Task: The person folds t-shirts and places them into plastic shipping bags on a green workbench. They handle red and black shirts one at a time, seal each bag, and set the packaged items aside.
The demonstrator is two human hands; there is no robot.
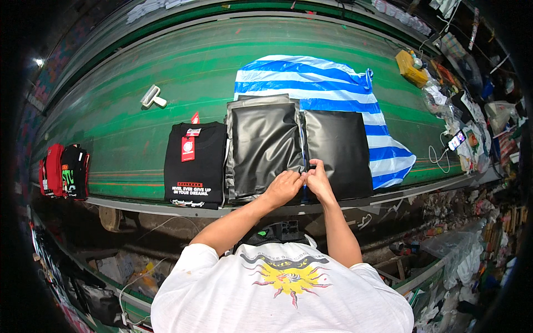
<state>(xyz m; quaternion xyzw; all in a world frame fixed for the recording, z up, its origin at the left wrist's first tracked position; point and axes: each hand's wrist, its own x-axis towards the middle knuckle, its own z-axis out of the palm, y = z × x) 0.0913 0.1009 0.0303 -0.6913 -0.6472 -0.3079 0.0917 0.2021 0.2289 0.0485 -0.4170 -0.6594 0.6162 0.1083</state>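
My left hand (285, 186) is closed, its fingers pinching the lower right edge of a black plastic bag (265, 145) that lies flat on the table. Right beside it, my right hand (318, 180) meets it at the same edge, fingertips pinched together and one finger raised. The bag's front is glossy and creased, and more black bags show beneath it at the top. To its right lies a second, smoother black plastic bag (337, 152). A folded black T-shirt (176, 150) with a red hang tag (188, 149) sits left of the creased bag.
Blue-and-white striped plastic sheeting (383, 147) spreads behind the bags. A white roller-like tool (153, 96) lies farther back on the green table (127, 127). Folded red and black shirts (64, 170) sit at far left. A phone (456, 140) with a white cable and clutter occupy the right end.
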